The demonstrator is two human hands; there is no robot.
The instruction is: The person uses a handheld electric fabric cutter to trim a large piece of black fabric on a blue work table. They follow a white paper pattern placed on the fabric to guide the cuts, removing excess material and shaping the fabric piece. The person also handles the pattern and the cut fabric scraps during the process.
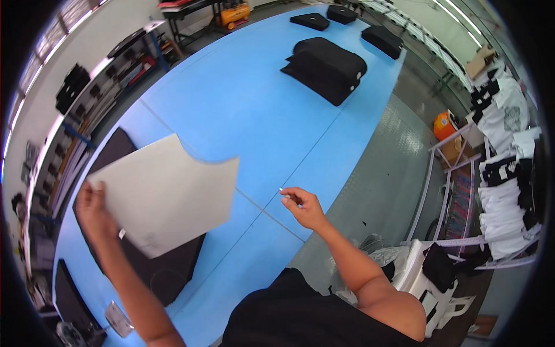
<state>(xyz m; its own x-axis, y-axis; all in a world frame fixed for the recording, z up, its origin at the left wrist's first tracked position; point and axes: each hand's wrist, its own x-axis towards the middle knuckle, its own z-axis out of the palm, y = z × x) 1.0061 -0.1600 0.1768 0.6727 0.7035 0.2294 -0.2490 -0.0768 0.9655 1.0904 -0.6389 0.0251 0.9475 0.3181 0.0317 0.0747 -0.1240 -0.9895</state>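
Note:
My left hand grips the left edge of a stiff, pale grey pattern template with a curved cut-out along its top edge. Part of a black fabric stack on the blue table is hidden behind the template, which looks raised and tilted above it. A small white tag shows beside my left wrist. Over the table's near right part, my right hand pinches a small white piece between thumb and fingers; its exact kind is too small to tell.
The long blue table carries a large folded black fabric pile and several smaller ones farther off. A metal fan-like device stands at the lower left. To the right, a rack holds white and black garments.

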